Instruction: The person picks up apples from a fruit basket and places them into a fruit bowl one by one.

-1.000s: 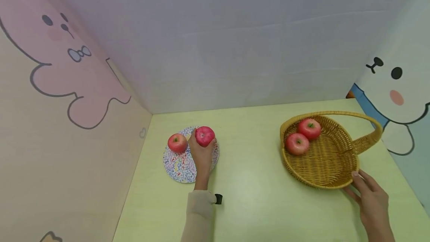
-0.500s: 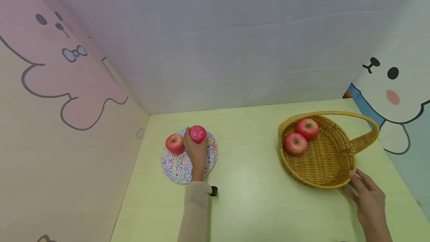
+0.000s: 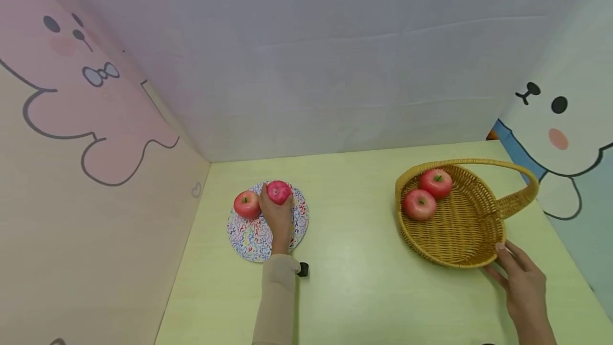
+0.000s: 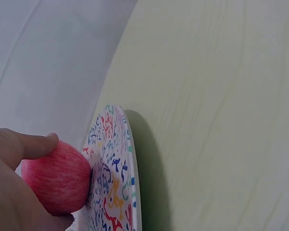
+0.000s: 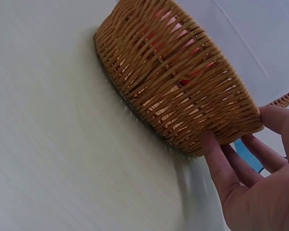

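Note:
My left hand grips a red apple from its near side, thumb and fingers spread around it. In the left wrist view that apple sits right at the surface of a round plate patterned with colourful squiggles. A second apple stands on the plate, just left of the hand. On the right, my right hand holds the near right side of a wicker basket. The thumb lies at its rim and the fingers press against the woven outer wall.
Two more apples, one nearer and one farther, lie in the basket's left part. Its tall handle arches over the back. A pale back wall and printed side panels enclose the light yellow table.
My left hand has carried its apple a little to the left over the plate, closer to the other apple. My right hand keeps its hold on the basket. The head view has shifted slightly.

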Demonstrator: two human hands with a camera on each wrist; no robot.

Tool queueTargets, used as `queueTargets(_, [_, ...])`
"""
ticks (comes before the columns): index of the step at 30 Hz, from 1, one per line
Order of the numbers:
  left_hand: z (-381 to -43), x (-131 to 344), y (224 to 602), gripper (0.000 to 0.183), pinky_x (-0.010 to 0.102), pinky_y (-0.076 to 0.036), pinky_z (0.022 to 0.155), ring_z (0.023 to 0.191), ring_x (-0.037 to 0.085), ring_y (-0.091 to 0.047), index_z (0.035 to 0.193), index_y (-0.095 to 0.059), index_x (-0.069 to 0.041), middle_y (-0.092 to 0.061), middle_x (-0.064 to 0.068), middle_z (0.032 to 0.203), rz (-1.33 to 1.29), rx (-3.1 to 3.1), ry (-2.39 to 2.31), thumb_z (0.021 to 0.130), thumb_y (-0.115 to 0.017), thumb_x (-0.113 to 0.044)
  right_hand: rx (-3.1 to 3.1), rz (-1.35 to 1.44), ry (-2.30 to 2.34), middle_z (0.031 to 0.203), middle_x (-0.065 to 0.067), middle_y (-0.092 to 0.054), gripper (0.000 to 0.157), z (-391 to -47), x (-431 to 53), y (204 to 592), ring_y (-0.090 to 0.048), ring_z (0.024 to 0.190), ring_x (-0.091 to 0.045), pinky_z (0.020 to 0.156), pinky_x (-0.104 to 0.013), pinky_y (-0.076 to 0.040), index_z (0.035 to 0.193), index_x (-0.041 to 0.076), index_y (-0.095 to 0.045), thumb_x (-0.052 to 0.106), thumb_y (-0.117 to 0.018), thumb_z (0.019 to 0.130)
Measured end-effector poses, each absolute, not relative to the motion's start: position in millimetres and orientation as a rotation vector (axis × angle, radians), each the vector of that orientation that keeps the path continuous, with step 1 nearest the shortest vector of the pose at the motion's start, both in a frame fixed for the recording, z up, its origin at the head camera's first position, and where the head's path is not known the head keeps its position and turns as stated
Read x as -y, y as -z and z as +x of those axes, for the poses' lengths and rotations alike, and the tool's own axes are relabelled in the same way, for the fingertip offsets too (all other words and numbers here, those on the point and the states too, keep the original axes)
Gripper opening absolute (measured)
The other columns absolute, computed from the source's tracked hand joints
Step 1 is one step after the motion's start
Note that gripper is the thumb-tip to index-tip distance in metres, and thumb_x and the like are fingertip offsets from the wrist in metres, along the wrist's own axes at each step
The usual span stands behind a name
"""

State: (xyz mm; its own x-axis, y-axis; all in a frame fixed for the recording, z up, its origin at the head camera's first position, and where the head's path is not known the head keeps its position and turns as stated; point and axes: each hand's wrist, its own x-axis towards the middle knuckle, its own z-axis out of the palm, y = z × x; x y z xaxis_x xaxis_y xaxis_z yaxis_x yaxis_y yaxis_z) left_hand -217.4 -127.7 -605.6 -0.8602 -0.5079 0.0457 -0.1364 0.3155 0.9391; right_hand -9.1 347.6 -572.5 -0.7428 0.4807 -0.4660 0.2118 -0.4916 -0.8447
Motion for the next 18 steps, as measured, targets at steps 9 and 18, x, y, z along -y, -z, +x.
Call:
queueTargets(9, [-221.5,127.6,601.4,0.087,0.060,-0.036,0.123,0.152,0.040,-0.037,0.161,-0.033,-0.007,-0.037,0.020,0.161,0.562,2.275,1.510,0.089,-0.082,-0.009,1.479,-1.065,-2.333,0.097,0.022,-0.073,0.030,-11.4,-347.8,575.2,-0.072,0.085,0.004,0.065,-0.023,-0.063,0.124,0.029,-0.074,0.017,-0.074,0.097])
queueTargets(18, [-216.4,127.0,601.4,0.090,0.061,-0.036,0.123,0.153,0.040,-0.035,0.163,-0.030,-0.010,-0.034,0.021,0.162,0.609,2.310,1.498,0.089,-0.082,-0.010,1.501,-1.101,-2.328,0.096,0.024,-0.071,0.034,-10.5,-350.2,578.1,-0.071,0.084,0.006,0.066,-0.022,-0.063,0.127,0.032,-0.072,0.022,-0.076,0.095])
